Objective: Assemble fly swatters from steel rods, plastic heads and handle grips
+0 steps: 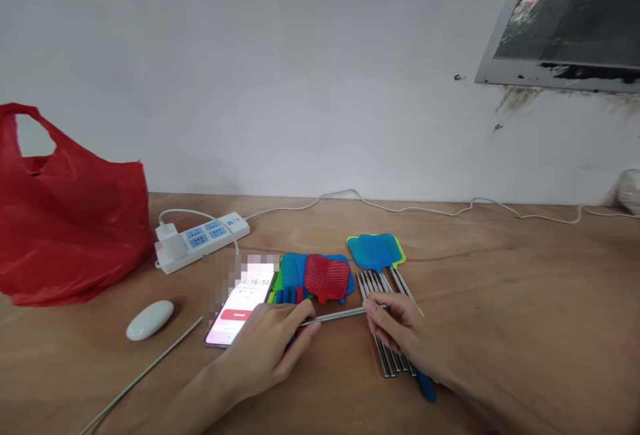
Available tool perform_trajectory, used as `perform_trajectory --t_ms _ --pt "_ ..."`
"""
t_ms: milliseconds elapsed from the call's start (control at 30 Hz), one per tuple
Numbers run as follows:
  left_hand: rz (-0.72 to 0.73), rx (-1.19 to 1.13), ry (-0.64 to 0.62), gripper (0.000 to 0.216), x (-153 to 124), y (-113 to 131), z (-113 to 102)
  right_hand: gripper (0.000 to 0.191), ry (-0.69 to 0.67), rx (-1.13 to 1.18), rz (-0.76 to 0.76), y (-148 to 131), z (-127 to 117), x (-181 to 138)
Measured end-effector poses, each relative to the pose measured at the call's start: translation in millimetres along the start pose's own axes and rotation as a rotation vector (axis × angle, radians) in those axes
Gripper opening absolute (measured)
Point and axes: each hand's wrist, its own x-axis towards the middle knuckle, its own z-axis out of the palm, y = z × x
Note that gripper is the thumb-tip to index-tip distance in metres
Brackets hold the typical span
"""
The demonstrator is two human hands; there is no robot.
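A thin metal rod (pixel 343 315) runs between my two hands over the wooden table. My left hand (pixel 277 338) is closed around its left end, and a bit of blue shows below those fingers. The right end is pinched between the thumb and fingers of my right hand (pixel 395 325). Just behind my left hand lie a red fly swatter head (pixel 327 277) and blue swatter heads (pixel 294 271), with green edges showing. Under my right hand rests a row of several metal rods (pixel 390 363). Beyond them are a blue swatter head (pixel 377 253) with yellow-green edges and, nearer, a blue handle (pixel 427 386).
A lit phone (pixel 239 308) lies left of the swatters. Farther left are a white mouse-shaped object (pixel 150 319), a power strip (pixel 205 243) with a plug in it, and a red plastic bag (pixel 75 221). A white cable (pixel 420 208) runs along the wall.
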Motion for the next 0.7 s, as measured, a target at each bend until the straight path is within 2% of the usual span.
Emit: perform_trajectory --t_ms 167,400,567,700 --pt "0.054 0.052 -0.02 0.035 -0.3 -4.2 6.0 0.048 -0.058 -0.138 -0.057 5.7 -0.8 -1.4" --pt "0.063 0.03 0.002 0.035 -0.6 -2.7 5.1 0.049 0.0 -0.357 -0.197 2.9 -1.4 -2.7" --pt "0.117 0.117 0.024 0.042 2.4 -3.1 4.3 0.037 -0.088 -0.507 -0.252 4.6 -1.7 -4.1" --pt "0.103 0.204 -0.022 0.04 1.9 0.0 6.3 0.034 -0.13 -0.524 -0.241 4.2 -4.3 0.4"
